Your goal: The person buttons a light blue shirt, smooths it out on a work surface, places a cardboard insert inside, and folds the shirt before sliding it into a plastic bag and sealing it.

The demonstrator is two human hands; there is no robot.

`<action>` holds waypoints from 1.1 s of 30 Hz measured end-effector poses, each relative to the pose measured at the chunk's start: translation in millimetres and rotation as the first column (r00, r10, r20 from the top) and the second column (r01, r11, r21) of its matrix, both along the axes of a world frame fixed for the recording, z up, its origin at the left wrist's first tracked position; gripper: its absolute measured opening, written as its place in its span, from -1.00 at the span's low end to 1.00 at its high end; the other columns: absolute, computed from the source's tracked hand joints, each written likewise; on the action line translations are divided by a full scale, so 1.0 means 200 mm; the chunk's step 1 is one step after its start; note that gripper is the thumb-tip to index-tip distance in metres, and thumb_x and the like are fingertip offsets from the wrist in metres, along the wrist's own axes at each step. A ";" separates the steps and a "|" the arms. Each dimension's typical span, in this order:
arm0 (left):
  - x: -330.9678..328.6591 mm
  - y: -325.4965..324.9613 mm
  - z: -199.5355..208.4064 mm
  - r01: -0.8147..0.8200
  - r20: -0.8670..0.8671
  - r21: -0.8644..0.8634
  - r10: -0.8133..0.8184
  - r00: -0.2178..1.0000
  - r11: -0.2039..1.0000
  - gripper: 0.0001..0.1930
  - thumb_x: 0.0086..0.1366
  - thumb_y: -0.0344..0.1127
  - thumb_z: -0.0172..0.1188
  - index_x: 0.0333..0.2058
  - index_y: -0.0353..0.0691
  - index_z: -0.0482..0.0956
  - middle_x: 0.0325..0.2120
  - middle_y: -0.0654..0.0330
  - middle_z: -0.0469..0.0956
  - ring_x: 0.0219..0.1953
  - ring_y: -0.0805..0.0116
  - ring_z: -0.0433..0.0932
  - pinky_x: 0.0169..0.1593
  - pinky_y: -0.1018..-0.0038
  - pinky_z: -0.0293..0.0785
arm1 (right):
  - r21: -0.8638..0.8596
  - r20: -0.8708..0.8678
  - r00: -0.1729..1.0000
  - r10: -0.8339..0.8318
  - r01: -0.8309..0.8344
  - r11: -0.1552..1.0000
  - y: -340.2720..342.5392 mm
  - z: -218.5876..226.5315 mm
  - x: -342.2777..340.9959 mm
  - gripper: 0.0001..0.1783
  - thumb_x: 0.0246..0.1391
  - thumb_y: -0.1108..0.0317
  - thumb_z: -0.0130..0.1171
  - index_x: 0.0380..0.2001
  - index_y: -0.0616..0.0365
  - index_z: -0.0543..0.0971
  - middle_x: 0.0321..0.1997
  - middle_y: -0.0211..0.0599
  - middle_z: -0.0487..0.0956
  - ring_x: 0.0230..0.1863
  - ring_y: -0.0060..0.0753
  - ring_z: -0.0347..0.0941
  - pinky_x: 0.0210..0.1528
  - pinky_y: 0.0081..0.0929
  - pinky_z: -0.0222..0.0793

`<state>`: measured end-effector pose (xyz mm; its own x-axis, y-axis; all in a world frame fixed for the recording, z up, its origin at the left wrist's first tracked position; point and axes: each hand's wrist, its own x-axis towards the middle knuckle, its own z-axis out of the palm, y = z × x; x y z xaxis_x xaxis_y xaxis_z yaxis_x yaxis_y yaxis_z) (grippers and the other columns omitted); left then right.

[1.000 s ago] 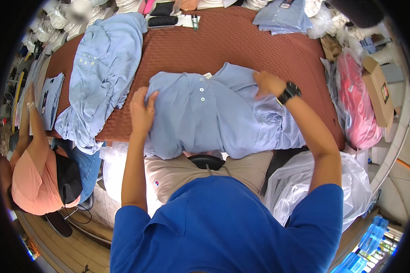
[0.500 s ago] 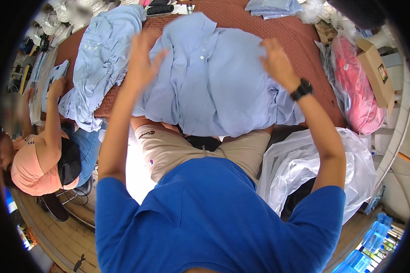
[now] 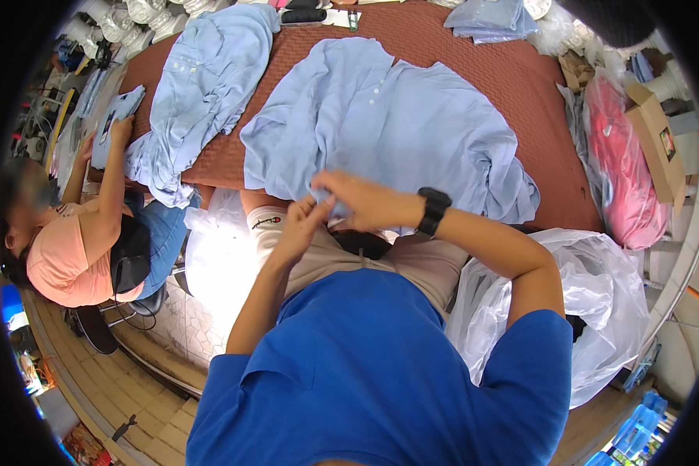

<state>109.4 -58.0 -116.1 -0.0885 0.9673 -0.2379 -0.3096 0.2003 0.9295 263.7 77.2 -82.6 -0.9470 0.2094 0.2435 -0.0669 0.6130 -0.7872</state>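
A light blue buttoned shirt (image 3: 435, 132) lies spread before me, its lower edge reaching the near side of the table. At that edge, just left of the middle, my left hand (image 3: 303, 225) pinches a bit of the shirt's cloth. My right hand (image 3: 353, 200), with a black watch on its wrist, meets it there, fingers closed on the same bit of cloth. Both hands are close together over my lap, and the fingers partly hide what is gripped.
A pile of light blue shirts (image 3: 202, 85) lies on the brown-covered table (image 3: 318, 66) to the left. Beyond it, a co-worker (image 3: 78, 256) handles a folded shirt (image 3: 115, 116). To the right are a clear plastic bag (image 3: 598, 272), bagged pink cloth (image 3: 617, 155) and a cardboard box (image 3: 656, 140).
Both hands came down from the shirt's upper sides and met at its near edge, closing on the cloth. The shirt now lies flatter and wider on the table.
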 end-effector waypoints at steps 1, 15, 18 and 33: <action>-0.02 0.01 0.14 -0.036 0.057 0.100 0.030 0.998 0.994 -0.67 0.45 -0.26 0.10 0.06 -0.36 0.50 -0.03 0.15 0.56 0.04 0.38 0.55 0.15 0.44 0.44 | 0.017 0.002 0.998 -0.063 0.063 0.998 0.06 0.08 -0.02 -0.47 0.04 0.31 0.39 0.06 0.16 0.44 0.02 -0.20 0.53 0.08 -0.13 0.48 0.10 -0.37 0.39; 0.24 0.21 0.01 0.035 -0.850 0.338 0.288 0.442 0.941 -0.74 0.22 -0.34 0.34 -0.19 -0.29 0.50 -0.24 0.08 0.46 -0.22 0.12 0.48 -0.10 0.29 0.43 | 0.325 -0.035 0.892 -0.450 0.436 0.839 0.77 0.11 0.34 -0.52 -0.03 0.44 0.36 0.02 0.18 0.53 -0.07 -0.07 0.54 -0.06 -0.05 0.51 -0.02 -0.33 0.46; 0.27 0.19 -0.09 0.140 -0.867 0.197 0.106 0.486 0.970 -0.71 0.20 -0.35 0.34 -0.17 -0.30 0.47 -0.19 0.04 0.46 -0.19 0.07 0.47 -0.10 0.26 0.41 | 0.309 0.070 0.940 -0.333 0.297 0.903 0.64 0.11 0.23 -0.62 -0.04 0.46 0.37 -0.10 0.22 0.57 -0.12 -0.09 0.56 -0.11 -0.09 0.54 -0.07 -0.32 0.48; 0.25 0.20 0.00 0.142 -0.755 0.192 0.054 0.654 0.971 -0.77 0.28 -0.32 0.29 -0.20 -0.34 0.51 -0.40 0.06 0.55 -0.34 0.26 0.51 -0.21 0.37 0.42 | -0.140 -0.110 0.766 -0.634 0.619 0.773 0.94 0.42 0.44 -0.73 0.03 0.33 0.45 -0.27 0.18 0.59 -0.30 -0.42 0.61 -0.26 -0.55 0.50 -0.22 -0.51 0.41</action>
